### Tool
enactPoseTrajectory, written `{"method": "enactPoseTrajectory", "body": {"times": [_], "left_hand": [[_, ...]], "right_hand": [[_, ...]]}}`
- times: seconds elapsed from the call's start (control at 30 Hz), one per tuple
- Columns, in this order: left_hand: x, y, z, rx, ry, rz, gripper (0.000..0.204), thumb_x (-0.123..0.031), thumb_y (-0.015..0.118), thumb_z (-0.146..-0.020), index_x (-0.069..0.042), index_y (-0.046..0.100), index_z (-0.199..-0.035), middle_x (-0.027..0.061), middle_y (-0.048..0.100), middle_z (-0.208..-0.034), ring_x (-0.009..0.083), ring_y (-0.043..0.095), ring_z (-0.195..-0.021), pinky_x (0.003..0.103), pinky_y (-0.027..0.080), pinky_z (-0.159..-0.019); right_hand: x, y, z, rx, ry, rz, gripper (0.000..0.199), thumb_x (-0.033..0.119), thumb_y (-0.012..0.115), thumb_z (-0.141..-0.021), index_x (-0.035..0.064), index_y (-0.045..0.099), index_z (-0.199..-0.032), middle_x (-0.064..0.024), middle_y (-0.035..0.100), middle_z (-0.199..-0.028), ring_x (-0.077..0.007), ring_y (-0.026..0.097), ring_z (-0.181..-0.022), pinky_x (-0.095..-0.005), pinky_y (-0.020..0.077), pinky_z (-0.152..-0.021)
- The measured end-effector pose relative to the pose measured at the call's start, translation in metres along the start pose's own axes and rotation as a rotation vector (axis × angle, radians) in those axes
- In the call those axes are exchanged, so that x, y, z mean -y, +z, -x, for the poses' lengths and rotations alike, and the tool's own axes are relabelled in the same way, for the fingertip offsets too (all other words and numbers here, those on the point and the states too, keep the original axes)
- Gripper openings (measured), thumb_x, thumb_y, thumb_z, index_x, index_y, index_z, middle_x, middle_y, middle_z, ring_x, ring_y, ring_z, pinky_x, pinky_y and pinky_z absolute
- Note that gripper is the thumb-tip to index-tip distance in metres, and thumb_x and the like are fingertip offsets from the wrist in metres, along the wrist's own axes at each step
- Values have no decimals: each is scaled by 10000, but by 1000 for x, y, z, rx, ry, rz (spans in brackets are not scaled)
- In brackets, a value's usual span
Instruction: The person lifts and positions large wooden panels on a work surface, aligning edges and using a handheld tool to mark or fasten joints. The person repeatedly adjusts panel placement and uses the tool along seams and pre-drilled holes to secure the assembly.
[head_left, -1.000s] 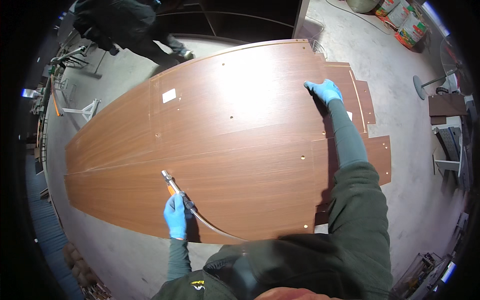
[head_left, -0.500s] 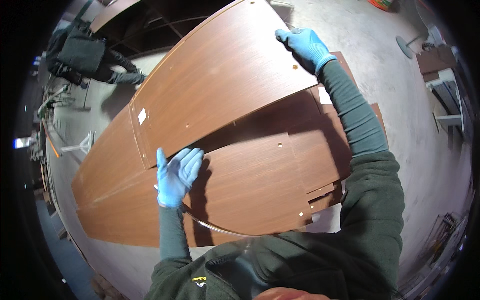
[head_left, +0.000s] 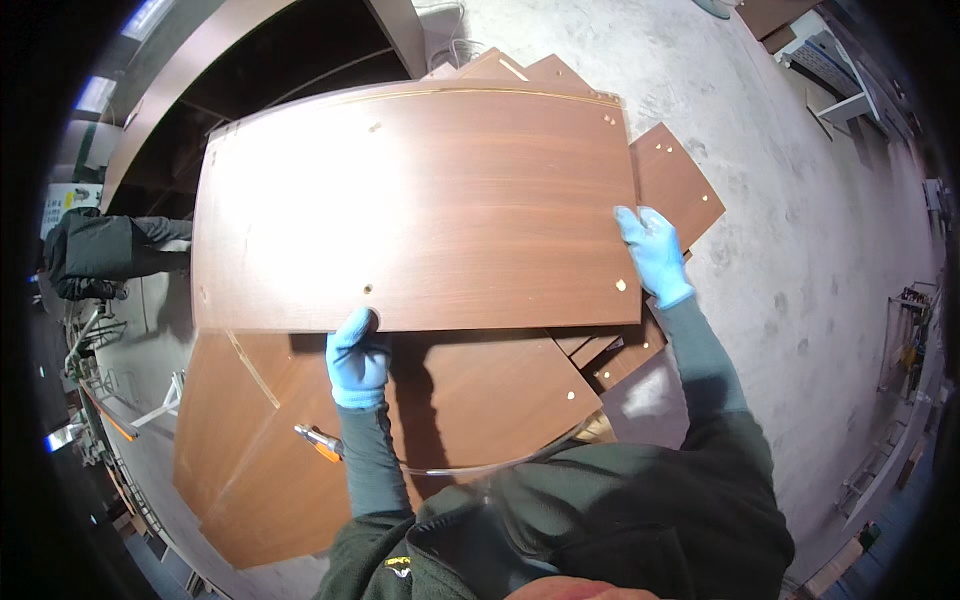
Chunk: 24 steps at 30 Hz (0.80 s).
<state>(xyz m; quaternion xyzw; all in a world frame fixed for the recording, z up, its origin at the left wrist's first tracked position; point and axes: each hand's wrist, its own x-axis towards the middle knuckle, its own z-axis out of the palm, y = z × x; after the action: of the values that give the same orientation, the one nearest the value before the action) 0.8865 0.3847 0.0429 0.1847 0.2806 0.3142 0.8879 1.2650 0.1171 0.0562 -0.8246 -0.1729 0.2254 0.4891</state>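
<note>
A large brown wood-look panel (head_left: 490,215) with small holes near its corners is held above the other boards. My left hand (head_left: 357,365), in a blue glove, is closed on its near edge, thumb on top and the other fingers partly hidden. At the panel's right edge, my gloved right hand (head_left: 655,258) grips it, with some fingers out of sight underneath. Beneath lies another brown panel (head_left: 480,385), shaded by the lifted one. An air blow gun (head_left: 320,442) with an orange part rests there beside my left wrist, near a clear hose (head_left: 450,470).
More brown boards (head_left: 680,185) stick out at the right and far side of the stack. A dark open cabinet frame (head_left: 270,100) stands at the far left. Another person (head_left: 95,250) in dark clothes is on the left. White metal equipment (head_left: 835,75) stands far right.
The upper panel has swung round and now lies squarely across my view. My left hand has gone from open beside it to gripping its near edge. The blow gun has come into sight.
</note>
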Motion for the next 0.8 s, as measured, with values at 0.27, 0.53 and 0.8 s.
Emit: {"method": "enactPoseTrajectory", "body": {"times": [0.27,0.53,0.8], "left_hand": [[86,144,-7,260,-144,-609,191,-2,801,-829,51,791,-1012,159,801,-970,244,781,-895,370,626,-839],[166,212,14,479,-517,-693,392,-19,880,-796,25,759,-1167,86,794,-1021,174,750,-933,303,612,-857],[230,241,4,835,-522,-942,415,-223,825,-959,29,717,-1271,69,785,-1089,114,710,-1003,273,587,-906]], "right_hand": [[-128,-132,80,-293,187,-575,710,469,590,-1115,-35,450,-1595,-149,560,-1568,-241,550,-1424,-400,445,-1206],[-135,-247,103,-208,156,-41,558,471,560,-1135,-3,636,-1419,-88,671,-1368,-162,649,-1210,-345,542,-1041],[-183,-271,144,-161,383,-415,657,584,490,-1130,1,658,-1384,-45,711,-1276,-140,693,-1098,-313,574,-977]]}}
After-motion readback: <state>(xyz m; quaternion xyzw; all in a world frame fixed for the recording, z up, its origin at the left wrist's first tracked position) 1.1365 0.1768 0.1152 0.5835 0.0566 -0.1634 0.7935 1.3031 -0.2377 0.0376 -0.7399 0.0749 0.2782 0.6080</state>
